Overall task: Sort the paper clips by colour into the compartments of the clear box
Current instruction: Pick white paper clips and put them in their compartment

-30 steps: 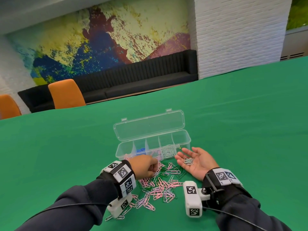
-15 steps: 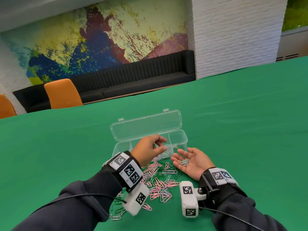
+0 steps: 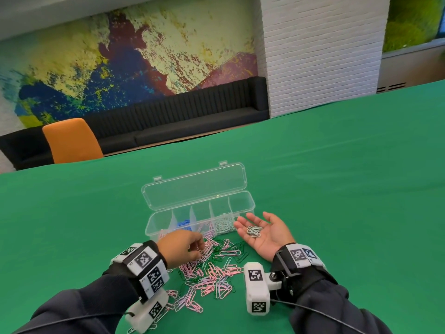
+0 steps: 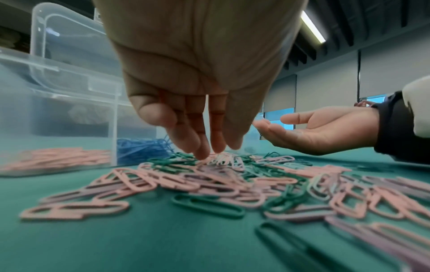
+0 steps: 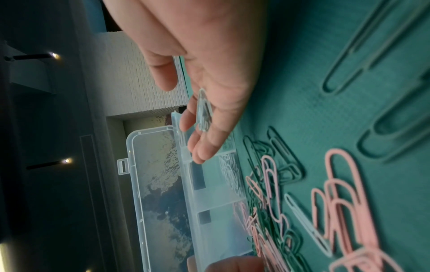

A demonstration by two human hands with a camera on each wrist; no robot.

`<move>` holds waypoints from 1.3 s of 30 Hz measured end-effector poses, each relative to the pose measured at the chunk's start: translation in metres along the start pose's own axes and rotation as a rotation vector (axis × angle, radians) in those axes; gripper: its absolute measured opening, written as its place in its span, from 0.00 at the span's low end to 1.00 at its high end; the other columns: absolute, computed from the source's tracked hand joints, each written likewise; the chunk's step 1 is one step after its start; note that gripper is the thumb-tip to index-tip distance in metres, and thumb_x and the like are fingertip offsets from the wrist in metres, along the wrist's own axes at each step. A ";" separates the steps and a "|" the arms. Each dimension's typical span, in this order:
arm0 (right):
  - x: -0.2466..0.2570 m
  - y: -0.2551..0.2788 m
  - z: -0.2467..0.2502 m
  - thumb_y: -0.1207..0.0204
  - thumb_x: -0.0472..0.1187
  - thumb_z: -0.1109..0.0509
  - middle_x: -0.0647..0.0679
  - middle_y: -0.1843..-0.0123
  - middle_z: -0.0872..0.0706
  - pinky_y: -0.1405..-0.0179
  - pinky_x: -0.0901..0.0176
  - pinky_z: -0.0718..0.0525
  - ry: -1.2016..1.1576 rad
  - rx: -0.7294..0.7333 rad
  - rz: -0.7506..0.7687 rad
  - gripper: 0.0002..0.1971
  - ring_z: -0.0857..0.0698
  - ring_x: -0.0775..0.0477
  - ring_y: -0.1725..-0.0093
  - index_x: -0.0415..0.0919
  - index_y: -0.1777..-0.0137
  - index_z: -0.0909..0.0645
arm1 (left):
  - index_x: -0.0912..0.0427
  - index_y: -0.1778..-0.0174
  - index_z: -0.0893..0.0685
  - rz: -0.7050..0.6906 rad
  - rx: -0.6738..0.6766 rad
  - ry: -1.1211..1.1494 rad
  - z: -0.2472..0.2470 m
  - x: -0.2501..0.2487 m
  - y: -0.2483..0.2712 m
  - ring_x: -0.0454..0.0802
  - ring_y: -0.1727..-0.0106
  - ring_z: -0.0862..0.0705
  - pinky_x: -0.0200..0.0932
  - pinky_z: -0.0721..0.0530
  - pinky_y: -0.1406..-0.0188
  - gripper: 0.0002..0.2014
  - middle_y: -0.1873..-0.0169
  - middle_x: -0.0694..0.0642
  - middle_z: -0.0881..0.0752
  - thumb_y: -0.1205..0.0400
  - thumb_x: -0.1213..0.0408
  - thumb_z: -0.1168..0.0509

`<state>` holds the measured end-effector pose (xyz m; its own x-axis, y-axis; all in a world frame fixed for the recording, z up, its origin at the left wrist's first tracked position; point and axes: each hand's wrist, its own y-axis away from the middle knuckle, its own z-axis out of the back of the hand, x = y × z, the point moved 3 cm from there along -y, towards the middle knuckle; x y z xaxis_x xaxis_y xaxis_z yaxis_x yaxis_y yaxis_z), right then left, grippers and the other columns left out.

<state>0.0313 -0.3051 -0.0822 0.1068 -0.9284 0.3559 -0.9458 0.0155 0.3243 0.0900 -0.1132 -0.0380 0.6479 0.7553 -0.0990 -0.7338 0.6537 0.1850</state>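
The clear box stands lid-open on the green table, with pink clips in its left compartment, blue clips beside them and white clips further right. In front lies a loose pile of paper clips, pink, green and a few white. My left hand reaches down into the pile's far edge; in the left wrist view its thumb and fingertips close on a pale clip still lying there. My right hand rests palm up right of the pile, fingers relaxed, carrying several white clips.
Green cloth stretches wide behind and to both sides of the box. Beyond the table's far edge are an orange chair, a black bench and a white brick pillar. Stray clips lie near my left wrist.
My left hand, raised beside the box and my right palm half a second ago, has dropped back onto the pile. My right hand has stayed palm up with its white clips.
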 end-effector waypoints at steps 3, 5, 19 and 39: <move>-0.001 -0.001 0.002 0.15 0.46 0.49 0.33 0.53 0.16 0.68 0.50 0.12 0.052 -0.030 0.004 0.19 0.16 0.36 0.53 0.32 0.52 0.23 | 0.50 0.45 0.19 -0.008 -0.010 -0.046 0.003 0.001 -0.004 0.39 0.57 0.21 0.23 0.29 0.63 0.07 0.57 0.44 0.18 0.18 0.60 0.36; -0.002 -0.001 0.002 0.15 0.45 0.49 0.34 0.54 0.17 0.69 0.50 0.12 0.075 -0.045 0.006 0.18 0.16 0.36 0.54 0.32 0.52 0.22 | 0.51 0.45 0.18 -0.023 -0.001 -0.058 0.004 -0.001 -0.009 0.40 0.56 0.21 0.25 0.27 0.60 0.07 0.56 0.45 0.19 0.17 0.61 0.37; -0.002 -0.001 0.002 0.16 0.43 0.48 0.34 0.55 0.16 0.68 0.51 0.12 0.103 -0.047 0.009 0.17 0.16 0.37 0.55 0.32 0.53 0.22 | 0.53 0.63 0.24 -0.060 0.097 -0.017 0.000 -0.001 -0.008 0.34 0.67 0.25 0.25 0.25 0.69 0.07 0.66 0.46 0.22 0.19 0.67 0.40; -0.002 0.001 0.000 0.16 0.42 0.48 0.35 0.56 0.16 0.69 0.53 0.12 0.116 -0.064 0.015 0.17 0.16 0.37 0.56 0.33 0.54 0.22 | 0.57 0.64 0.25 0.066 0.090 -0.162 -0.001 -0.023 -0.031 0.51 0.61 0.24 0.39 0.21 0.56 0.09 0.63 0.55 0.22 0.19 0.69 0.44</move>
<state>0.0299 -0.3038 -0.0827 0.1306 -0.8790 0.4586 -0.9265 0.0565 0.3721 0.0976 -0.1510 -0.0421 0.6285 0.7743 0.0737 -0.7595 0.5905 0.2729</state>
